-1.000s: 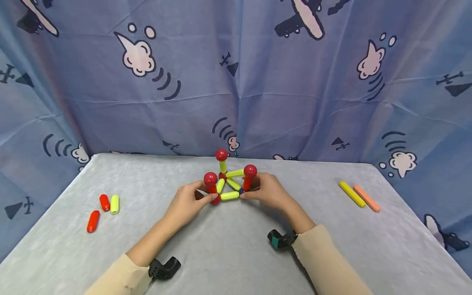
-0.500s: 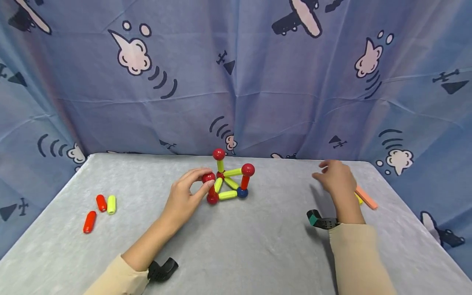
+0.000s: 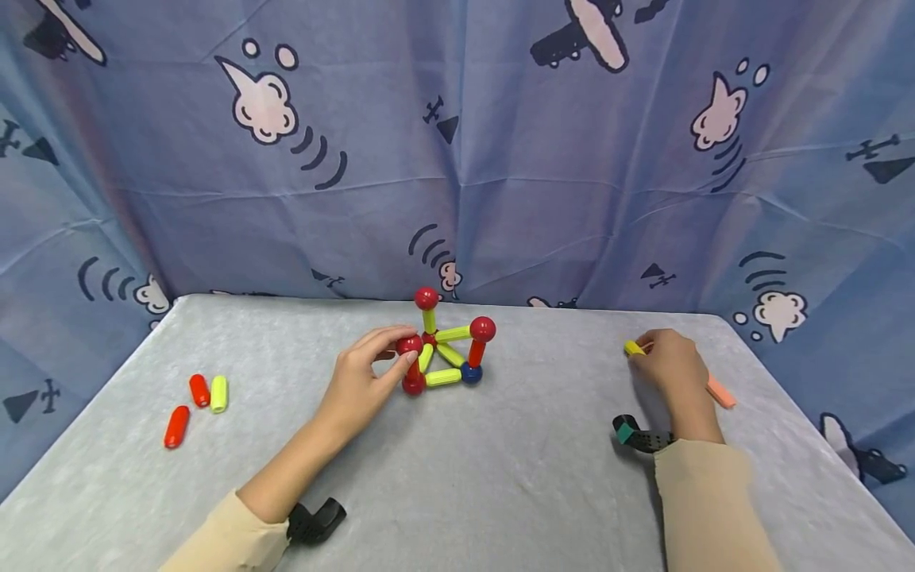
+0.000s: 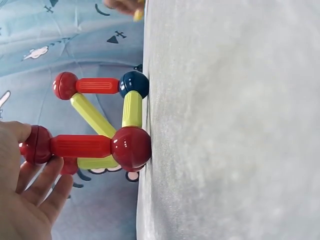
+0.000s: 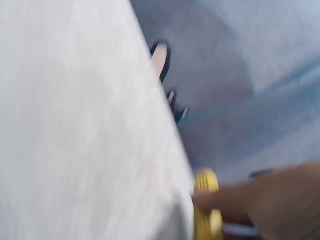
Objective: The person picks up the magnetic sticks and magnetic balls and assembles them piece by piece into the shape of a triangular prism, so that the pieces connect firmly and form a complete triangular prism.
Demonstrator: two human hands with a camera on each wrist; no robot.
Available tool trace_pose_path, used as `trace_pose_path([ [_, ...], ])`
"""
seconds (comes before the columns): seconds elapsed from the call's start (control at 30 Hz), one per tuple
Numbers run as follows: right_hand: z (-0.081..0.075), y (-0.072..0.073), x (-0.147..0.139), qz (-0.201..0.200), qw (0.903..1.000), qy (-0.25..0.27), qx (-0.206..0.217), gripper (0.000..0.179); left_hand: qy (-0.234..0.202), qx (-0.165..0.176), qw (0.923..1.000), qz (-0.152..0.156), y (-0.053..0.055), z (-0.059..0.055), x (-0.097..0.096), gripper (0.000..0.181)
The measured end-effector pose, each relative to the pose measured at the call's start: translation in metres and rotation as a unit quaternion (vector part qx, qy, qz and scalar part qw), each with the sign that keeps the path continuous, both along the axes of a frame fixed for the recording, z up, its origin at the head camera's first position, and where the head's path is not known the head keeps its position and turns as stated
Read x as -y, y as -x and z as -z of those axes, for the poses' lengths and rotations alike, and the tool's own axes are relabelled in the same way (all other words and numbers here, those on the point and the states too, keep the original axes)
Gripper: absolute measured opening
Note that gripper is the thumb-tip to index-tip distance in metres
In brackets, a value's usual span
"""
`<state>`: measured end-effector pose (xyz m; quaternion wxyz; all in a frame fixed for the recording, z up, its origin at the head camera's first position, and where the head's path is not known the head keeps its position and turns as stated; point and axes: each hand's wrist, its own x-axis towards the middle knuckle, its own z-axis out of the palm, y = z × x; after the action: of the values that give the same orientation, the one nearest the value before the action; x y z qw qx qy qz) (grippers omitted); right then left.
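A ball-and-rod building-toy frame stands mid-table, made of lime and red rods joined by red balls and one dark blue ball. Three red balls top its upright rods. My left hand holds the top red ball of the near-left red upright between thumb and fingers. At the right side of the table, my right hand pinches a long yellow rod, whose far end pokes out past the fingers in the head view. Part of an orange rod shows beside that hand, the rest hidden behind it.
Two short red rods and a lime rod lie on the left of the grey-covered table. A blue patterned curtain hangs right behind the table's back edge.
My right hand has left the frame's dark blue corner, moved right and taken hold of the yellow rod. My left hand has shifted from the near-left base up to the top red ball.
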<state>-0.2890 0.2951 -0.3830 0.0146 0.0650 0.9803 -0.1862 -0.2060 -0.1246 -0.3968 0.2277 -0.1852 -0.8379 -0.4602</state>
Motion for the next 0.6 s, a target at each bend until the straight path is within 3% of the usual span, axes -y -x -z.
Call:
trace_pose_path([
  [0.1, -0.013, 0.0, 0.025, -0.081, 0.9951, 0.041, -0.04, 0.041, -0.01, 0.006, 0.9999, 0.009, 0.001, -0.001, 0.0, 0.035],
  [0.2, -0.03, -0.004, 0.053, -0.14, 0.983, 0.081, -0.087, 0.038, -0.017, 0.009, 0.9997, 0.015, 0.001, -0.001, 0.0, 0.035],
  [0.4, -0.059, -0.024, 0.101, -0.206, 0.9592, 0.134, -0.14, 0.03, -0.021, 0.016, 0.9995, 0.016, 0.001, -0.001, 0.001, 0.035],
  [0.6, -0.069, -0.046, 0.145, -0.278, 0.93, 0.165, -0.176, 0.026, -0.022, 0.031, 0.9992, 0.013, 0.001, 0.0, 0.001, 0.035],
])
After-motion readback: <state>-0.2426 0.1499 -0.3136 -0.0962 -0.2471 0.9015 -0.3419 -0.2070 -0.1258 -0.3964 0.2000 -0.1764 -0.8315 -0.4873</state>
